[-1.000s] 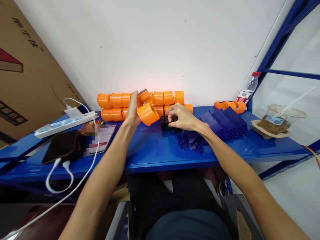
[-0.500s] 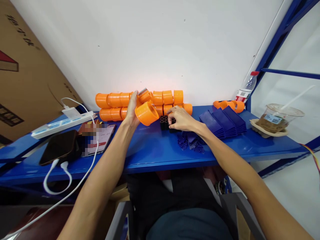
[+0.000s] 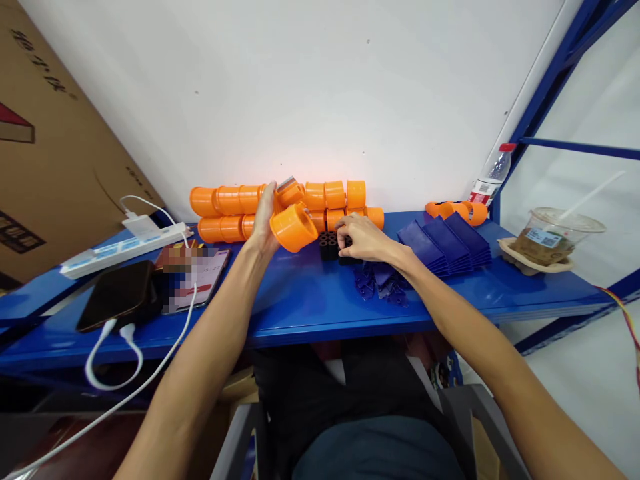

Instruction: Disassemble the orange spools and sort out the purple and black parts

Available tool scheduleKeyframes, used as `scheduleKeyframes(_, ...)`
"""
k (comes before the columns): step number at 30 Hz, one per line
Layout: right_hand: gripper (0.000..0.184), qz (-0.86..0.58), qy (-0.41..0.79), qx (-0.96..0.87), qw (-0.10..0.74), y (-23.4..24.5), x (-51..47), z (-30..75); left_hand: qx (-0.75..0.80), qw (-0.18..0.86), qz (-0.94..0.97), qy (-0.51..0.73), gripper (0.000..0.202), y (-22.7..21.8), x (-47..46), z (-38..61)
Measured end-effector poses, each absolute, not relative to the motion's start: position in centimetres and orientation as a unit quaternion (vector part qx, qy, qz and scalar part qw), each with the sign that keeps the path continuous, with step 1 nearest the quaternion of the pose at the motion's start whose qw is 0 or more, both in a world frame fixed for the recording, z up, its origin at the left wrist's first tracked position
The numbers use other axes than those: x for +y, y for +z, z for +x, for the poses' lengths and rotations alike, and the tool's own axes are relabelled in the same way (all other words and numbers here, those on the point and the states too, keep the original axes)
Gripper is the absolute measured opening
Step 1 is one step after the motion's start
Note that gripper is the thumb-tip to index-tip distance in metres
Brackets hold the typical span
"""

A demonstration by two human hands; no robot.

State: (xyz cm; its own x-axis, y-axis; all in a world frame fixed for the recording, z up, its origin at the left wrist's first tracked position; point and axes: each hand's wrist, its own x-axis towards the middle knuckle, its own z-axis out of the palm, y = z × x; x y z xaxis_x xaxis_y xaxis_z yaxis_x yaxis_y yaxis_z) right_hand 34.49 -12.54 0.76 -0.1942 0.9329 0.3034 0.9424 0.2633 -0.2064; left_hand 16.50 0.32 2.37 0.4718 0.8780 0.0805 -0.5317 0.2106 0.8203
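Note:
My left hand (image 3: 265,220) is wrapped round an orange plastic ring (image 3: 294,228), its open end tilted toward me. Behind that ring, at the fingers, a smaller orange piece (image 3: 291,193) with a grey flat edge shows. My right hand (image 3: 367,238) has its fingers curled and pressed down at a cluster of short black tubes (image 3: 329,245). Its fingertips cover part of the cluster, so whatever they pinch is hidden. Just below the right wrist lies a heap of small dark-blue plastic scraps (image 3: 383,283).
Stacked orange rings (image 3: 227,200) line the wall. Right of the scraps are fanned blue sleeves (image 3: 445,247), orange cut rings (image 3: 457,210), a bottle (image 3: 493,177) and a drink cup (image 3: 547,237). On the left lie a power strip (image 3: 125,250), phones (image 3: 117,293) and white cables.
Almost nothing differs. Both hands keep their places and grips, and the view has shifted very slightly.

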Motion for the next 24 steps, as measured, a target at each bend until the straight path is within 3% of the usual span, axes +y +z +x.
scheduleKeyframes(7,0.012,-0.619,-0.012,-0.770,0.155,1.3,-13.0,34.4,0.215,0.741,0.420,0.478,0.047,2.4,0.4,16.6)
scheduleKeyframes(10,0.008,-0.598,-0.036,-0.774,0.204,1.6,-13.2,34.5,0.210,0.734,0.430,0.482,0.046,2.3,0.5,16.6)
scheduleKeyframes(15,0.055,-0.514,-0.162,-0.771,0.339,1.5,-13.6,33.7,0.189,0.701,0.460,0.511,0.043,1.9,0.2,17.0)
scheduleKeyframes(18,0.076,-0.469,-0.206,-0.802,0.305,0.5,-13.6,32.4,0.181,0.668,0.483,0.536,0.045,1.4,-0.2,17.8)
scheduleKeyframes(24,0.077,-0.479,-0.272,-0.806,0.216,0.2,-14.0,30.8,0.181,0.644,0.533,0.518,0.056,1.2,-0.7,18.3)
